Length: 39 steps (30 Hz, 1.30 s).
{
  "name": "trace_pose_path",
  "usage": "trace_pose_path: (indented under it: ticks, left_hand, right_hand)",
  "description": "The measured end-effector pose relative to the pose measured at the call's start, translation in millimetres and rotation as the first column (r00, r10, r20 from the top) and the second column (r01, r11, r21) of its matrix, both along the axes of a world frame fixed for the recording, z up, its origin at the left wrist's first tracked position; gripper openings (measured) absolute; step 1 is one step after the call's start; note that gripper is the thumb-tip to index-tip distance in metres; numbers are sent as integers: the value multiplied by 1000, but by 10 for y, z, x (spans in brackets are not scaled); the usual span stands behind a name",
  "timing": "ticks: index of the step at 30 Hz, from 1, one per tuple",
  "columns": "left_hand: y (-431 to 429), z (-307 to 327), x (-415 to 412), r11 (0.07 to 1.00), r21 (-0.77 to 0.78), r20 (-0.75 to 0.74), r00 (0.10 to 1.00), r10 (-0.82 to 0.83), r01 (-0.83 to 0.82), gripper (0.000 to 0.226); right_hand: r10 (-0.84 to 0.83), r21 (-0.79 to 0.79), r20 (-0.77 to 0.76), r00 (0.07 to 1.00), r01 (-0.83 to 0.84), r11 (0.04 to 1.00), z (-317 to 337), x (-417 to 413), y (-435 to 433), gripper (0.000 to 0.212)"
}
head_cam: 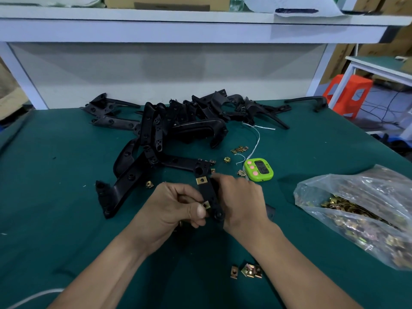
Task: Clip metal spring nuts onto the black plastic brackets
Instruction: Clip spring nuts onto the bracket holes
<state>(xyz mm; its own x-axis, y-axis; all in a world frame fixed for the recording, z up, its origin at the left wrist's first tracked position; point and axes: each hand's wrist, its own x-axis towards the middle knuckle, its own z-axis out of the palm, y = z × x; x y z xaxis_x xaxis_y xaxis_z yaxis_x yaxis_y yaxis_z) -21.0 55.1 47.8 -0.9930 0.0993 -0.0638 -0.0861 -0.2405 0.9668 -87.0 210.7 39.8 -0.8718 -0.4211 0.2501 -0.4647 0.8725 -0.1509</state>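
Your right hand [240, 196] grips the bracket [207, 192] steady; your left hand [176, 208] pinches a spring nut [206, 205] onto its edge; spare nuts [246, 270] nearby

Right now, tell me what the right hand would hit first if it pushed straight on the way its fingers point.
The black bracket it grips: the right hand points up-left into it. Beyond, probably the bracket pile; depth is unclear.

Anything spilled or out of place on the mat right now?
Yes: loose nuts lie scattered on the mat, three near the front edge, more by the timer and string. The bag lies slumped. No damage shows.
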Motion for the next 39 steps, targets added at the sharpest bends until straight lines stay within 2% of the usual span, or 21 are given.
trace_pose_path:
  ticks: [2,10,16,20,24,33,39]
  left_hand:
    - [3,-24,0,1000,-3,-17,1000,-6,6,55]
    - [10,-61,8,998,-42,-57,998,-38,36,57]
    - [23,-51,11,999,-27,-93,994,-49,47,58]
    - [20,-23,-1,994,45,-77,992,-96,99,47]
    - [-7,-15,-6,990,25,-80,987,-139,141,44]
    - [91,-23,17,993,-113,-133,991,-36,21,42]
    - [73,-15,7,989,-143,-52,998,33,-40,18]
  right_hand:
    - [-7,-1,0,1000,7,1000,22,13,-1,36]
    - [27,72,-5,1000,-27,997,47,91,-30,46]
    - [9,12,-9,1000,-8,1000,57,92,-33,44]
    - [-62,-47,-48,997,60,997,139,46,4,36]
    - [-42,-30,-44,998,41,999,117,74,-3,33]
    - [-56,14,69,996,55,998,76,54,12,42]
    - [-133,22,35,990,132,991,106,15,56,38]
